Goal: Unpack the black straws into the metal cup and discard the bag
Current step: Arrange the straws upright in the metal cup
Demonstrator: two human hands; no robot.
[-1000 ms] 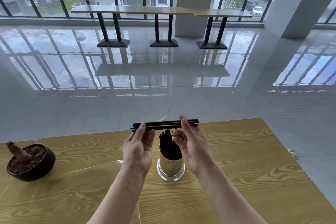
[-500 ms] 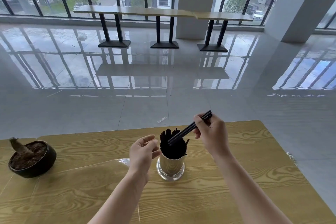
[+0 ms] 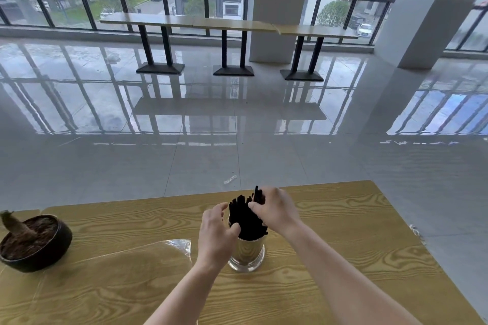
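While black straws (image 3: 247, 219) fill shiny metal cup (image 3: 247, 254), R hand (image 3: 277, 210) pinches some, L hand (image 3: 216, 232) slack alongside

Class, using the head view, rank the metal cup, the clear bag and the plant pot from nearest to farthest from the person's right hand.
1. The cup, just below the right hand.
2. The bag, lying flat, left of the cup.
3. The pot, at the far left.
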